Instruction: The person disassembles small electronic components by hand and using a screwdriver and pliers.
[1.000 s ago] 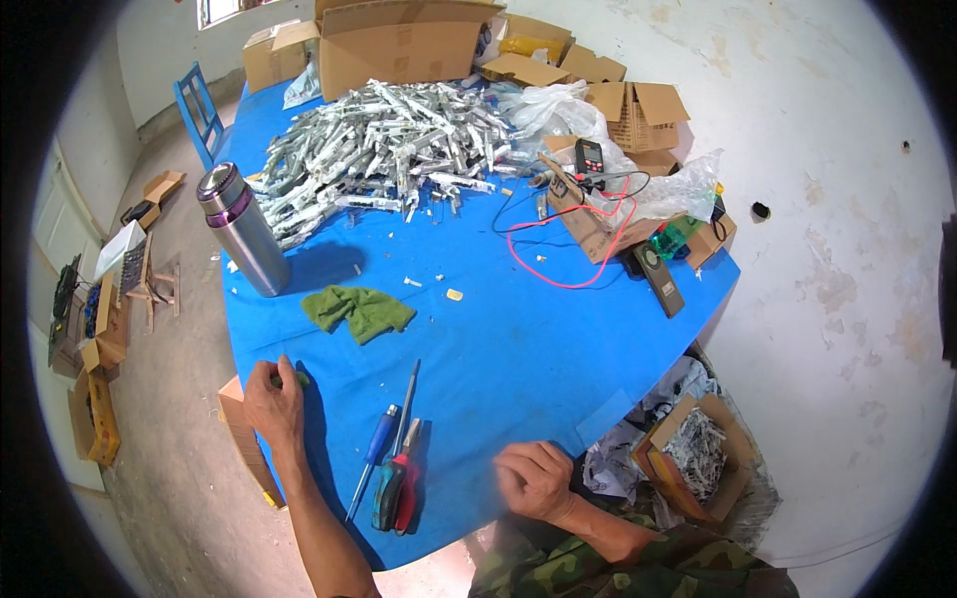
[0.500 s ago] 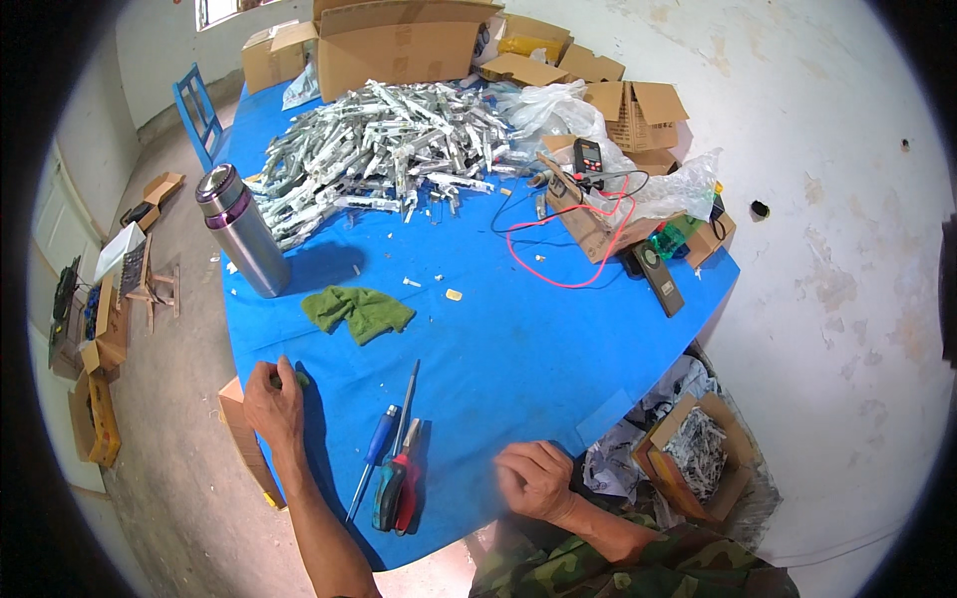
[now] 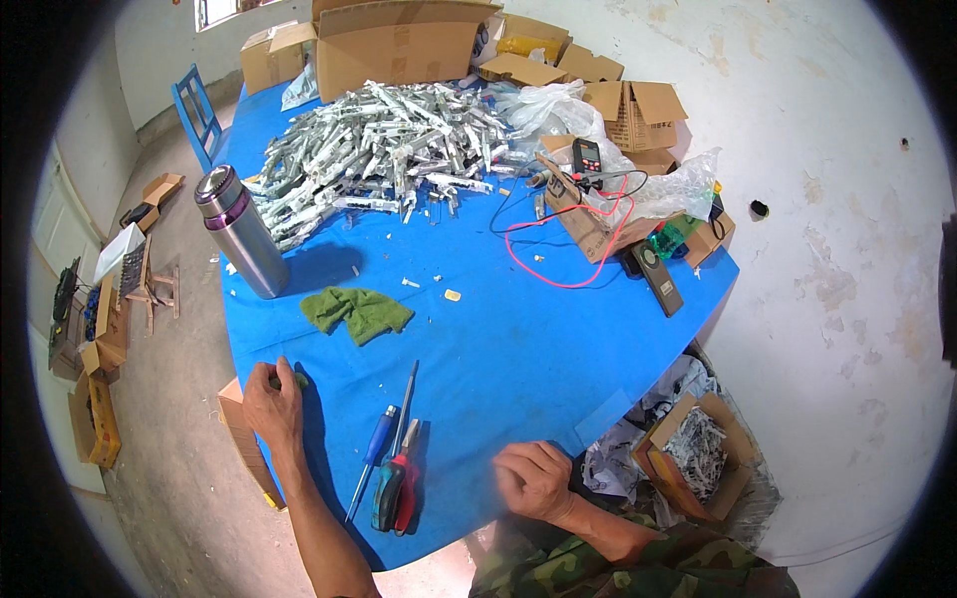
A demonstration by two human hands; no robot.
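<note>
Two hands in view: both mine, both down at the near edge of the blue cloth-covered table (image 3: 518,349), nothing properly lifted.
Left hand: my left hand (image 3: 271,404) sits at the table's left edge, fingers curled over a small green object (image 3: 299,380) that peeks out beside the knuckles. Looks pinched or pressed to the cloth, but I can't tell for sure if it's truly gripped.
Right hand: my right hand (image 3: 533,478) rests at the near edge in a loose fist, knuckles up. Can't see anything inside it, so whether it's clutching something small or just curled, no idea.
Arm pose: left forearm runs up from the bottom edge, fairly straight; right arm, in a camouflage sleeve (image 3: 638,568), bends in from the lower right.
Tools between hands: blue-handled screwdriver (image 3: 374,458), thin bare metal rod (image 3: 407,399) and red-and-black-handled pliers (image 3: 396,488) lie side by side, handles toward me. My guess is that's so either hand can grab them.
Further out: crumpled green rag (image 3: 357,311) past the left hand, then a tall steel flask with purple band (image 3: 239,231) standing upright.
Far side: big heap of silvery metal parts (image 3: 384,149), brown cardboard boxes (image 3: 399,45) behind it.
Right side: black multimeter with red and black leads (image 3: 586,157) on a flat cardboard piece, clear plastic bags (image 3: 663,194) next to it, well away from my hands.
</note>
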